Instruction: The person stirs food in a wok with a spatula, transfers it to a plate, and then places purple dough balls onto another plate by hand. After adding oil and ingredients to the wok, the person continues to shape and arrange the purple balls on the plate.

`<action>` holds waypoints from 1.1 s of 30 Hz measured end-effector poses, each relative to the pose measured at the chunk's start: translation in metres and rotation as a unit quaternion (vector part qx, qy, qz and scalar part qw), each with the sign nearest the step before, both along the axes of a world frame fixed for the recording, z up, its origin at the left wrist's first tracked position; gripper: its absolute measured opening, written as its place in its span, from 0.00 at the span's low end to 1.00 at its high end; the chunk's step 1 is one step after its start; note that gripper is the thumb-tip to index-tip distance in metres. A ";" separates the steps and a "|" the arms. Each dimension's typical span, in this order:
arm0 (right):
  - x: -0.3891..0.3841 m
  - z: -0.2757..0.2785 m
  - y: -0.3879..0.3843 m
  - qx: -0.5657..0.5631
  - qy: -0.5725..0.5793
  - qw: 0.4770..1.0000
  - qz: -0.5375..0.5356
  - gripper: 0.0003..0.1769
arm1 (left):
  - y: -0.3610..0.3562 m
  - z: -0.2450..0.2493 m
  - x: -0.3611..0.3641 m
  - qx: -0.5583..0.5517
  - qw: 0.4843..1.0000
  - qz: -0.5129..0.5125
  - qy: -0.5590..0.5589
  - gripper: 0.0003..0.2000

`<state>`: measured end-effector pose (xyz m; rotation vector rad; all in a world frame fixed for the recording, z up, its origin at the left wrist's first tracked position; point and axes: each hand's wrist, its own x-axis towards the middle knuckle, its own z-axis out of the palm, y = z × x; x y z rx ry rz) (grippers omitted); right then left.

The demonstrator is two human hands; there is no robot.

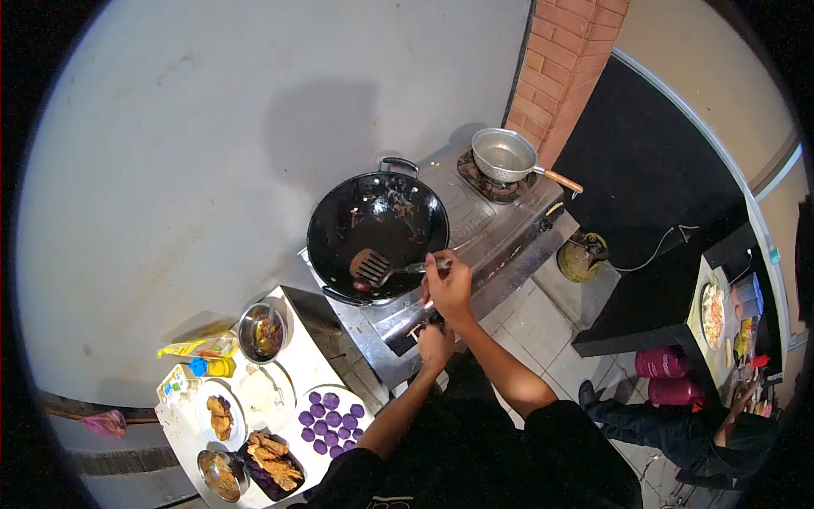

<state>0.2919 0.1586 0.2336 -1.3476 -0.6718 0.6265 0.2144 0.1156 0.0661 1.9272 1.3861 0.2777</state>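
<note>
My right hand (449, 288) is closed round the handle of a slotted spatula (373, 266). The spatula's head rests inside a black wok (415, 199) on the stove's left burner. Beside it lies a small dark red piece (362, 285), too small to name. Dark residue clings to the wok's inner wall, and a little dark liquid seems to lie at the bottom. Below, my left hand (436, 346) is at the front of the stove (492, 270), its fingers closed on a dark stove knob (434, 321).
A saucepan (504, 156) sits on the right burner. To the left, a white table (297, 355) bears fried food (273, 462), purple balls (331, 418), a metal bowl (262, 332) and a blue-capped bottle (212, 366). A green gas cylinder (582, 257) stands beyond the stove; another person (678, 433) is at the right.
</note>
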 end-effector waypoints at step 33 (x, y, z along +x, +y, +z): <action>0.004 0.000 0.009 0.019 0.073 0.997 0.006 0.13 | 0.005 0.042 -0.005 0.094 0.984 -0.096 0.116 0.17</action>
